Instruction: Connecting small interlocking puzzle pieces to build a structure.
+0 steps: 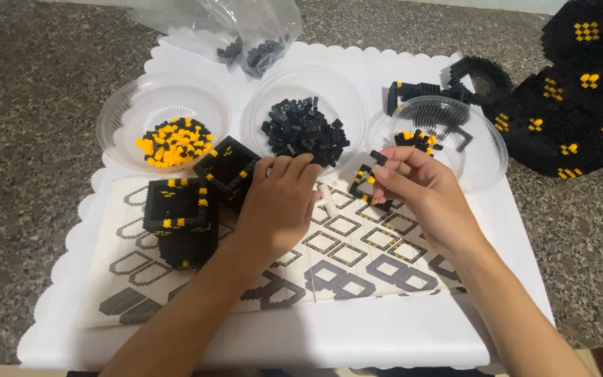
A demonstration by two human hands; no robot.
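Two bare forearms come up into view from the bottom edge, one on each side. Neither carries a sleeve, cuff, watch, bracelet or strap anywhere along the length that shows (from near the elbow up to the wrist). The left hand is gloveless and ringless, its back and knuckles plain. The right hand is likewise uncovered, with no ring or band seen on its fingers. The fingernails that show are short and unpainted, as far as the view lets one tell. Both arms are slender, and no clothing reaches into the frame.
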